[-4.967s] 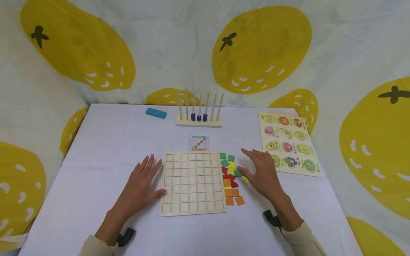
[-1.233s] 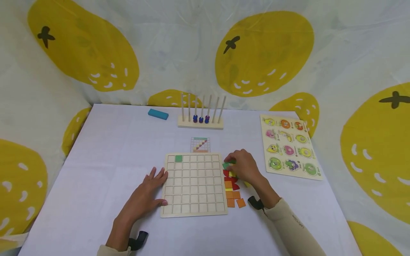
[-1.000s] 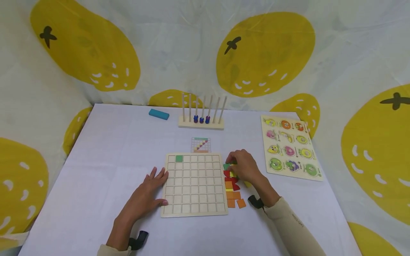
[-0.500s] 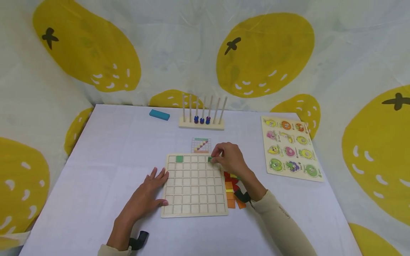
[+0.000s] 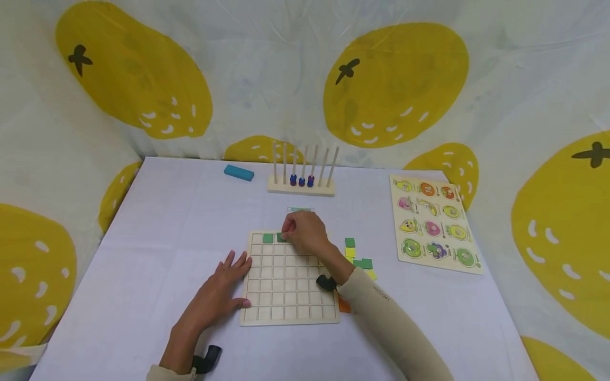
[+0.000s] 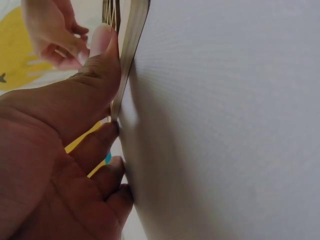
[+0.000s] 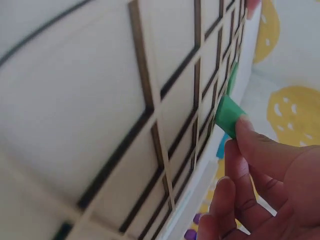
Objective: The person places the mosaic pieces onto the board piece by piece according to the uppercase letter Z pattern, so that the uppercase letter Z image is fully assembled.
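Observation:
My right hand [image 5: 307, 232] pinches a green square tile [image 5: 281, 237] between thumb and finger, low over the top row of a wooden grid board [image 5: 290, 286]. In the right wrist view the tile [image 7: 229, 114] is tilted, one corner close to the grid. Just left of it, another green tile [image 5: 268, 238] lies in the top row's second cell. My left hand [image 5: 214, 292] rests at the board's left side, fingers spread; in the left wrist view its thumb [image 6: 97, 60] lies along the board's edge. The printed pattern card [image 5: 300, 209] is mostly hidden behind my right hand.
Right of the board lie loose green tiles [image 5: 350, 242], yellow tiles [image 5: 350, 252] and orange tiles [image 5: 344, 306], partly covered by my right forearm. Behind stand a peg rack [image 5: 301, 187] with beads and a blue block [image 5: 239, 172]. A fruit puzzle board [image 5: 436, 225] lies at right.
A green tile came to lie in the top row's second cell. My right hand took another from the pile and carried it left across the top row. The left hand stays at the board.

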### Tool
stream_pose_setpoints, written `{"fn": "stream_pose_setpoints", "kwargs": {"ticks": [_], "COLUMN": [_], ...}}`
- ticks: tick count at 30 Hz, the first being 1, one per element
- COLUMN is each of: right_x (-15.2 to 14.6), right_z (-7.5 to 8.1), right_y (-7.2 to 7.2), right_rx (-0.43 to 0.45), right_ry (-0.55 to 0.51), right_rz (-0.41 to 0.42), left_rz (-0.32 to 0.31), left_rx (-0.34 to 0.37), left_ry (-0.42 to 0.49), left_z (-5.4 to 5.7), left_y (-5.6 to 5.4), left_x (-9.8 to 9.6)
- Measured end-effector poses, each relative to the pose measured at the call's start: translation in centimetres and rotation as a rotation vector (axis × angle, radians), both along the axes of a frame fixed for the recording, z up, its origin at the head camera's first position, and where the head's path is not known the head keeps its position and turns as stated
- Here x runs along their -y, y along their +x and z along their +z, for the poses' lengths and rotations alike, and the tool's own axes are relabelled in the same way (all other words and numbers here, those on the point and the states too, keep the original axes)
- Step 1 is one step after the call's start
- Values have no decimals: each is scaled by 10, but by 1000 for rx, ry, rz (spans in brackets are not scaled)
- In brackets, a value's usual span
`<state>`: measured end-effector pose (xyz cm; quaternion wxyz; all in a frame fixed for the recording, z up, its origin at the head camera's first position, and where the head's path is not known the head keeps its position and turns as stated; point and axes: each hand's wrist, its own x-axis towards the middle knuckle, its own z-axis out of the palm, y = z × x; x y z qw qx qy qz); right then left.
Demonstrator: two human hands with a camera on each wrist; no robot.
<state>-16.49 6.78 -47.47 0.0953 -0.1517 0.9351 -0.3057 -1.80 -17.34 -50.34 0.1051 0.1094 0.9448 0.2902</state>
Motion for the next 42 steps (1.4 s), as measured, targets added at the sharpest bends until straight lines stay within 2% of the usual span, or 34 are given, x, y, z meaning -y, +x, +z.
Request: {"fn": "stream_pose_setpoints", "kwargs": {"ticks": [5,10,13,17,21,25,35,42], "right_x": [9,12,10,1,-17,-43,-125,-152], "right_z": [-6,-7,-5,-2,1,4,-1,-6], "right_y": [-1,-2,-1,3,6,9,18,20], "right_rx": [-25,-63,-58,-52,-67,-58,33,83], "right_ry": [80,113,103,33,-28,-32,41,87], "right_rz": [5,17,20,4,-35,-98,-296,-318], "left_rz": [-5,-14,-16,-9,-4,-11,-17,-16], "left_rx": [-12,-28,-34,-26,-29,-35,-43,-41], "left_ry": [10,-1,-1,-1,-4,-6,-6,0], "left_z": [-2,-3,-3,-4,-2,0,1,-1], "left_y": [0,0,0,0,0,0,1,0], "left_x": [0,1,1,0,0,1,0,1]}}
